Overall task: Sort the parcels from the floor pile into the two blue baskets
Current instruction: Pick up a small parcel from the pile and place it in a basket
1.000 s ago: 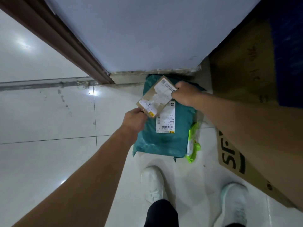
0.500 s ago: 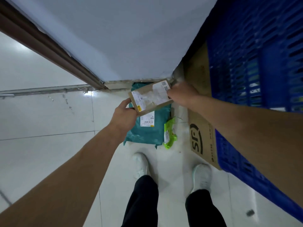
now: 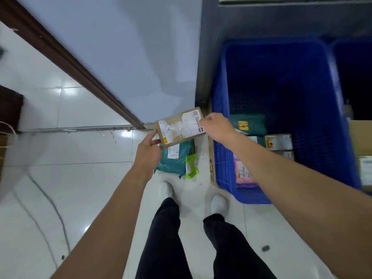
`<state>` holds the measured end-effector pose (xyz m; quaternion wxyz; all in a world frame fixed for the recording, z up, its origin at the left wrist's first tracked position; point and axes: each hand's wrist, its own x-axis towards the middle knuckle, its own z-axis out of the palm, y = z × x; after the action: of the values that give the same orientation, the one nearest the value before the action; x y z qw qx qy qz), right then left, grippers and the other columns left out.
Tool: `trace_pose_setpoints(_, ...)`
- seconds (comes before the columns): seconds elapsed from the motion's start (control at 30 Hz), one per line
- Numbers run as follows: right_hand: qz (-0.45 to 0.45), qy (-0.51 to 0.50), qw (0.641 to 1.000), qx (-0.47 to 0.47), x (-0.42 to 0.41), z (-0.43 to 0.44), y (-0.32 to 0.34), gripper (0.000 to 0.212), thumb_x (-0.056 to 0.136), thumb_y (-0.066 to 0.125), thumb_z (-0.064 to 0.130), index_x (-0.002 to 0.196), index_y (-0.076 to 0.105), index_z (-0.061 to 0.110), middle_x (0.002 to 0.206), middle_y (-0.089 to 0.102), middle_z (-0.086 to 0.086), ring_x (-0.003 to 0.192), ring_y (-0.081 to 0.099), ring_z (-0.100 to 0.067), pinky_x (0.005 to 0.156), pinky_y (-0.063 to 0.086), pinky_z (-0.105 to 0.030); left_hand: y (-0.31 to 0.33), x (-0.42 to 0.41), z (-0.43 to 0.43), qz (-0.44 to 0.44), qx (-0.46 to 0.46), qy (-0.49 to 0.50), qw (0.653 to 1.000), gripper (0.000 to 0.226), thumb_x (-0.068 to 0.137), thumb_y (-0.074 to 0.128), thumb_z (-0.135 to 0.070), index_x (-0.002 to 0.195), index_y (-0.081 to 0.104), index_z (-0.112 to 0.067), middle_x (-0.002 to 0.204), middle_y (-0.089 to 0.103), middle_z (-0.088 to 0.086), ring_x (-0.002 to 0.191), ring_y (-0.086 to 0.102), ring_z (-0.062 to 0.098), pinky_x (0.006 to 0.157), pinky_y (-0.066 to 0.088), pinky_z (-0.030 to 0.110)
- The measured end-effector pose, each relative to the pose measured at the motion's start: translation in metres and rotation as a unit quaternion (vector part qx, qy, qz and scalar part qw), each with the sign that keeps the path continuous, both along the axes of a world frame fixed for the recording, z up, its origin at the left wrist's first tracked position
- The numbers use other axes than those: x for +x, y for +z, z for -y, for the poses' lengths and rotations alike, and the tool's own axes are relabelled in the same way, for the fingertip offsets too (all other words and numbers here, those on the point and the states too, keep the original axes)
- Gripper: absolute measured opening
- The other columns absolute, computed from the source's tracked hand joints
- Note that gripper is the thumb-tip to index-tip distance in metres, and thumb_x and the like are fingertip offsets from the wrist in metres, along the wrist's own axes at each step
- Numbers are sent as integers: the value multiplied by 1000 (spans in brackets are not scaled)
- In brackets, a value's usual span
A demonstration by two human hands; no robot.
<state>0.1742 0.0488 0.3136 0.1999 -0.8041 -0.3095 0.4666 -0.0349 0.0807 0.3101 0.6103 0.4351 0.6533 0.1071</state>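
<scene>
**Box is up, next to the basket**

Both hands hold the brown box (image 3: 180,126). The left hand (image 3: 148,151) grips its left end and the right hand (image 3: 216,126) grips its right end.

A second ago the box was low, right over the teal bag (image 3: 175,160) on the floor (image 3: 80,188). Now it is up high, and the basket (image 3: 221,158) shows its open top just to the right. So the pick-up looks done, and the drop comes next (I think).

The basket's left side stands between the box and the inside, so the box must go over that rim. The wall (image 3: 199,93) has a corner close behind the box. In the basket, a few parcels (image 3: 278,141) lie at the near end. The far end looks bare. The teal bag and a green packet (image 3: 191,166) wait on the floor.
</scene>
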Motion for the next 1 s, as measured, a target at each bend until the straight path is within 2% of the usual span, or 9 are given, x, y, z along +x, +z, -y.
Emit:
trace_pose_setpoints(0.17,13,-4,999,32,7,60,73,23,97,50,26,77,49,14,69,51,-4,65,48,-19,61,34,-35,80,11,62,-7,31,-6,999,69,92,33,12,141,54,-32,114,70,9,87,66,16,73,49,31)
trace_pose_setpoints(0.3,8,-7,999,46,10,98,105,28,91,50,29,68,35,22,64,46,0,60,45,-18,54,30,-33,122,19,107,-10,53,14,998,61,95,32,11,123,56,-38,96,69,-2,90,64,13,86,53,34)
trace_pose_setpoints(0.4,-5,-16,998,62,11,121,121,25,91,51,34,72,37,23,69,51,0,63,49,-18,54,33,-32,139,22,128,2,64,20,998,58,94,36,11,126,62,-30,109,69,5,100,64,21,97,52,44)
trace_pose_setpoints(0.47,6,-22,997,75,9,134,137,26,91,50,35,73,36,23,69,49,0,62,46,-17,54,32,-32,145,22,136,12,68,19,997,57,91,45,9,131,61,-28,112,67,2,107,62,25,96,53,45)
trace_pose_setpoints(0.53,20,-35,996,84,8,148,150,18,96,50,34,91,48,17,81,56,-2,73,52,-19,59,35,-34,152,23,143,25,62,16,998,55,91,51,3,134,59,-30,113,66,3,108,62,25,91,54,40)
trace_pose_setpoints(0.6,35,-57,994,90,6,160,154,23,99,50,33,109,50,12,94,61,-3,85,57,-21,67,41,-36,158,23,148,37,66,16,997,47,94,50,-4,129,60,-33,115,67,4,103,63,22,90,55,38)
trace_pose_setpoints(0.7,44,-107,987,107,0,176,156,20,99,51,31,111,52,15,97,61,-1,89,59,-20,80,50,-42,164,23,153,48,83,1,995,37,97,49,-10,121,62,-35,116,68,5,104,63,22,93,54,39)
trace_pose_setpoints(0.8,52,-142,982,118,-8,194,158,20,100,50,31,114,52,17,94,58,1,86,56,-18,81,48,-41,165,20,157,50,94,-31,994,43,93,52,-14,131,62,-32,124,67,7,111,63,25,95,55,42)
trace_pose_setpoints(1.0,76,-191,971,124,-12,231,164,31,100,49,35,128,51,23,112,61,-2,98,60,-23,88,54,-48,162,28,167,66,116,-105,985,41,98,57,-23,139,59,-30,137,59,5,123,57,26,101,54,47)
